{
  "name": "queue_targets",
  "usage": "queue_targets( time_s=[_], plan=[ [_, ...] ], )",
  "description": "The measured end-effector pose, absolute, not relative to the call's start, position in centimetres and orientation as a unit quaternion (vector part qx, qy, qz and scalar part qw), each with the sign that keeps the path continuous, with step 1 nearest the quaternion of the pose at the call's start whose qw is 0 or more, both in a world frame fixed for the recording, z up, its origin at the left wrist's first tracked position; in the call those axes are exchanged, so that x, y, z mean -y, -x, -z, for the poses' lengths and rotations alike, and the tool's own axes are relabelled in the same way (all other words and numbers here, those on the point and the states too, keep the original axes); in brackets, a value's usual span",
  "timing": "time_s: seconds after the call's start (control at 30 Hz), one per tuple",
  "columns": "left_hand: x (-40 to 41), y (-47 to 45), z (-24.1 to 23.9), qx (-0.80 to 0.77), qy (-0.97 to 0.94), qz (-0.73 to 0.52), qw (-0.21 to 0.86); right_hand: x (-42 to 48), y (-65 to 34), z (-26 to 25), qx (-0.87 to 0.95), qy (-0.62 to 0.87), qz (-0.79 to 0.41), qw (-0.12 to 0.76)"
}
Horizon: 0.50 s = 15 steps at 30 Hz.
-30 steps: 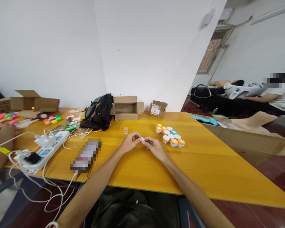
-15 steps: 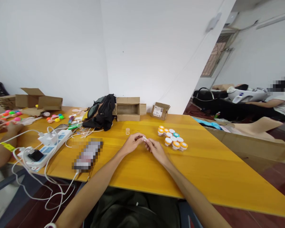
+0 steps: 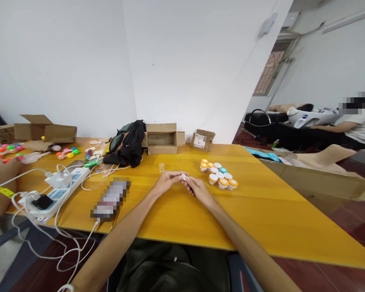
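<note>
Left hand: I see my left hand (image 3: 166, 183) just above the desk (image 3: 261, 215), its fingers curled and pinching a small white piece (image 3: 183, 177) at the tips.
Right hand: my right hand (image 3: 198, 188) meets it from the right, and its fingertips close on the same piece.
White piece: it sits between the two hands, near the middle of the desk; it is too small for me to tell its shape.
Little pots: a cluster of little pots (image 3: 219, 175) with orange, white and teal lids stands just right of the hands, a bit farther.
Clear cup: a tiny clear cup (image 3: 161, 166) stands just beyond the left hand.
Power strip: a white power strip (image 3: 58, 187) with cables lies at the left.
Bag: a black bag (image 3: 128, 142) rests at the far side beside an open cardboard box (image 3: 162, 138).
Other person: an arm with a yellow wristband (image 3: 3, 192) is at the far left edge.
</note>
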State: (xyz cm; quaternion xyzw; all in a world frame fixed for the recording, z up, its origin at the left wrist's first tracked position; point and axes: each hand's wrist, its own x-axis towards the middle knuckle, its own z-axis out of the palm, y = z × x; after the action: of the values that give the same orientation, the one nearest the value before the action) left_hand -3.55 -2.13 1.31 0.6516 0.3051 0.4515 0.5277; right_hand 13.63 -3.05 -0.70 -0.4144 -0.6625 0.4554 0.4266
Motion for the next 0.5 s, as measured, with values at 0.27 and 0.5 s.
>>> queue_targets(
  time_s=[0.27,0.5],
  plan=[
    [2.16,3.6,-1.58,-0.338,-0.644,-0.423,0.541,3.1,-13.54,0.89,0.673,0.42,-0.427,0.434],
    [1.69,3.33,-1.08,-0.345,-0.634,-0.434,0.539,3.13,-13.3,0.92,0.631,0.426,-0.469,0.447]
  ],
)
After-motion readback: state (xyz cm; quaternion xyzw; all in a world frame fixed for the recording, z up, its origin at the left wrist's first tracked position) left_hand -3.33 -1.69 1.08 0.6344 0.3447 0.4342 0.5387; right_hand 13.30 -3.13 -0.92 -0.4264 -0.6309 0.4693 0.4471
